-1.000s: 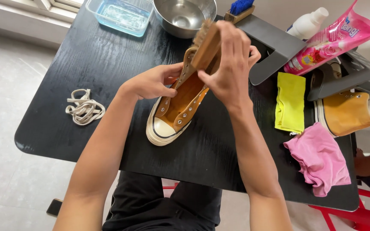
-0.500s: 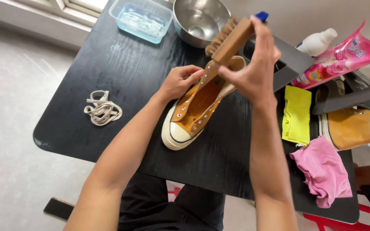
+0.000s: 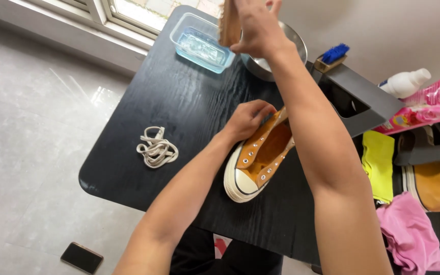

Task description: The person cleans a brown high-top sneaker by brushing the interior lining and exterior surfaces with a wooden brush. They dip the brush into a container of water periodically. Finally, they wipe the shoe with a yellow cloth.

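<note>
Head view: a person sits at a black table (image 3: 179,112) and works with two bare hands.
Left hand: the left hand (image 3: 248,119) rests on the side of an orange shoe (image 3: 260,163), fingers curled and closed on its top edge.
Shoe: it lies on the table in the middle, white toe pointing to the person, no laces in it.
Right hand: the right hand (image 3: 255,25) is up high, closed tight on a wooden brush (image 3: 228,23).
Brush: it is above a clear tub of water (image 3: 202,43) and a metal bowl (image 3: 294,43), not touching them.
Laces: white laces (image 3: 156,149) lie in a heap left of the shoe, well apart.
Right side: a yellow cloth (image 3: 378,163), a pink cloth (image 3: 408,234) and a second orange shoe (image 3: 436,183).
Floor: a phone (image 3: 81,257) lies there.
</note>
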